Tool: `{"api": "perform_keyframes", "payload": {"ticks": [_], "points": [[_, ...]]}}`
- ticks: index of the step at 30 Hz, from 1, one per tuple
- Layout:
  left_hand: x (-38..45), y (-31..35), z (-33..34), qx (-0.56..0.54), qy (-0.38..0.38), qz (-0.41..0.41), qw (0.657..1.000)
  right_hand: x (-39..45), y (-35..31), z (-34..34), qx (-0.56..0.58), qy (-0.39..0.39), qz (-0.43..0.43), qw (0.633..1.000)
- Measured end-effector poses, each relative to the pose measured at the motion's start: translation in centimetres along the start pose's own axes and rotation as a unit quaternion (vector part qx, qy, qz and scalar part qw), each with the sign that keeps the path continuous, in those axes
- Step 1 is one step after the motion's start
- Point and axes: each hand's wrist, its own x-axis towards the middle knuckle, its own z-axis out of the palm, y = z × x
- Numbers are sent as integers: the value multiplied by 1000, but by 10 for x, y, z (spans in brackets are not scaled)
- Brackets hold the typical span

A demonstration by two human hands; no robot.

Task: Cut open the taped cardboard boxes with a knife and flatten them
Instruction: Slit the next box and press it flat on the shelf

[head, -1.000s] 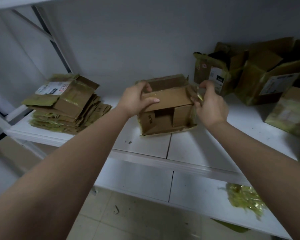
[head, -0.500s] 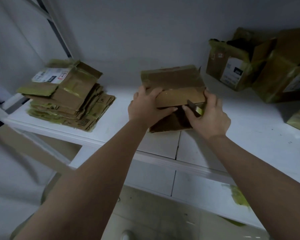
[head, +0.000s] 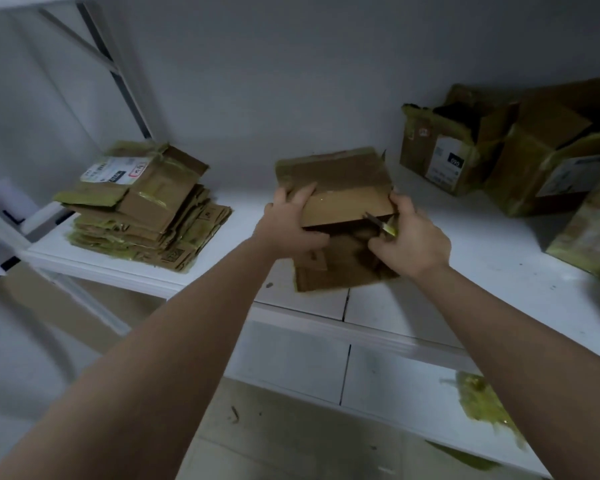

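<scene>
Both hands (head: 352,233) have pressed the box (head: 340,202) flatter since earlier.

One brown cardboard box (head: 340,202) held mid-shelf, one stack of flattened brown cardboard (head: 142,209) at the left edge of the white shelf (head: 499,271), three unopened taped boxes (head: 548,161) at the right corner, and one yellow-handled knife (head: 383,226).

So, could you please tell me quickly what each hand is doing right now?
Left hand: grips the left edge of the cardboard box.
Right hand: holds the knife against the box's right side.
</scene>
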Motion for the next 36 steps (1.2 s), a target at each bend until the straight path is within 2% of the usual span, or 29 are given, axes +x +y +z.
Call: {"api": "perform_keyframes", "payload": {"ticks": [4,7,9,12,16,18,19,22,25,28,30,32,34,36], "points": [[-14,-14,-22,2,-105,28,994,-11,2,-10,15,-32,-52,998],[-23,-20,-35,23,-132,30,991,-13,1,-10,49,-40,-44,997],[-28,-28,-47,54,-144,33,988,-13,2,-11,25,-54,-50,997],[-39,-44,-57,88,-115,56,988,-14,-2,-15,-40,-71,-106,991],[-59,-70,-52,94,-10,103,990,-15,-15,-11,-71,-104,-139,982],[-67,-85,-48,123,12,109,986,-16,-19,1,-84,-138,-155,975],[-71,-91,-45,153,-5,100,983,-16,-20,8,-82,-160,-159,971],[-85,-101,-25,201,-129,32,971,-14,-21,19,-54,-240,-144,958],[-92,-102,-12,133,-145,-2,981,-7,-18,17,-4,-305,-143,941],[-89,-100,-19,142,-181,-14,973,1,-16,4,9,-338,-127,933],[-87,-96,-25,146,-218,-41,964,1,-12,-3,-42,-263,-162,950],[-82,-97,-30,147,-221,-71,961,-6,-3,-6,2,-113,-165,980],[-75,-96,-32,157,-170,-75,970,-12,2,-11,127,6,-102,987],[-65,-87,-32,221,-89,-36,971,-10,-1,-14,136,55,-77,986]]}}
